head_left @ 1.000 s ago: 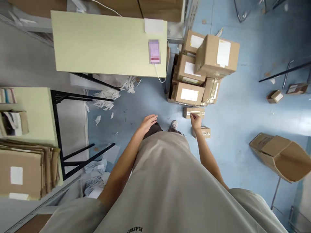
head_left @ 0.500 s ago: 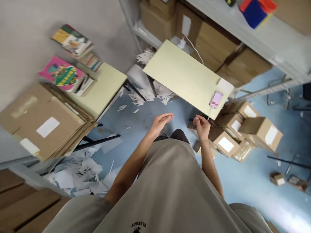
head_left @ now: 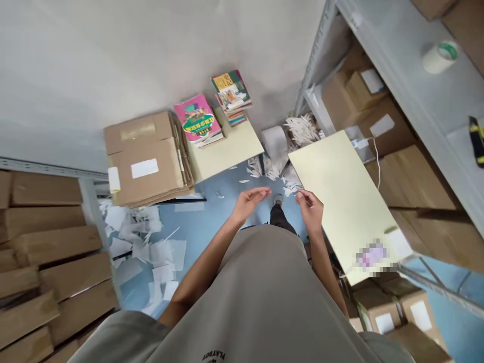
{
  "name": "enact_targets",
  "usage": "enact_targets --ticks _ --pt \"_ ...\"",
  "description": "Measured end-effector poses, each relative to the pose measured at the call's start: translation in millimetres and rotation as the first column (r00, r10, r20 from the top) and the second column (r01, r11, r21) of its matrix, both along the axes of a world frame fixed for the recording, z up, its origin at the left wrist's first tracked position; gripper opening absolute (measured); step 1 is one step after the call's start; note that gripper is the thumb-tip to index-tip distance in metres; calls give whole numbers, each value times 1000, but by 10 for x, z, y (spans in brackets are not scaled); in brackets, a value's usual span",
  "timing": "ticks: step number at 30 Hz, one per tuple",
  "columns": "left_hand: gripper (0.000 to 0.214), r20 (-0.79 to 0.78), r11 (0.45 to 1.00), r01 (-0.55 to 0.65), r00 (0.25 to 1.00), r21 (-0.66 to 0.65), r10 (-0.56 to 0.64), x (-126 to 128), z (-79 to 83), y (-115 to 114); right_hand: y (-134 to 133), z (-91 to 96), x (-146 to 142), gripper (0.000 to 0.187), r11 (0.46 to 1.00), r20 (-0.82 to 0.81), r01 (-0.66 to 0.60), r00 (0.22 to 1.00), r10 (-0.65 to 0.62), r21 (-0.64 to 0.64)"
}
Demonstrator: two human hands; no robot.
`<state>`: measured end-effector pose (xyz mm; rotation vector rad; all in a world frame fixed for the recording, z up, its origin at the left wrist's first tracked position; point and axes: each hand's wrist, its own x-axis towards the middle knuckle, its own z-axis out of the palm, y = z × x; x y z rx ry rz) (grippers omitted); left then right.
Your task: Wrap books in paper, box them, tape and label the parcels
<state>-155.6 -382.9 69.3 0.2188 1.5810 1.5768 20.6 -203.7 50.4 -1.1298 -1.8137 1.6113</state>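
- Near the center of the frame, the person's left hand (head_left: 250,204) hangs above the blue floor (head_left: 217,214), its fingers extended and close together, pointing toward the right hand.
- The right hand (head_left: 310,207), just right of center, has its fingers loosely curled toward the thumb; whether their tips meet cannot be told.
- The two hands are apart, and both appear in front of the grey shirt (head_left: 264,292).
- The cream right counter (head_left: 333,186) slants from the center toward the lower right; its left edge passes behind the right hand in the view, and contact cannot be judged.
- On its lower end lies a pixelated purple item (head_left: 372,256), beside a white slip (head_left: 398,243).
- White paper scraps (head_left: 290,179) litter the floor above and between the hands in the frame.
- The left counter (head_left: 227,146), upper center, carries flattened cardboard boxes (head_left: 145,174), a pink-covered book (head_left: 196,118) and a stack of books (head_left: 231,96).
- Loose paper sheets (head_left: 162,275) spread over the floor at lower left, beside stacked cartons (head_left: 75,275).
- A tape roll (head_left: 438,58) sits on the grey shelf (head_left: 401,35) at upper right.
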Motion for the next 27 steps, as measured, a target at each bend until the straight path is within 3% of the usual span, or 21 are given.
enact_targets --ticks 7,12,15,18,23,27 --pt "73 -42 943 -312 950 -115 309 -614 30 243 681 -56 -1184 55 960 -43 -271 962 269 -67" --pt "74 -70 844 -511 859 -162 507 -969 -61 101 859 -81 -1993 57 890 -37 -453 892 451 -47" --pt "73 -98 782 -596 802 -181 589 -1308 -166 -131 769 -82 -2451 57 848 -40 -529 849 528 -38" --pt "70 -134 762 -625 780 -168 611 -1755 -313 -394 585 -112 -2873 58 817 -21 -577 817 576 -23" --pt "57 -249 797 -576 811 -184 529 -2633 -613 -810 222 -273 -3551 59 814 -15 -581 814 581 -11" --pt "50 -356 786 -534 832 -312 425 -3322 -860 -1003 -15 -511 -4159 56 824 64 -567 822 566 -13"
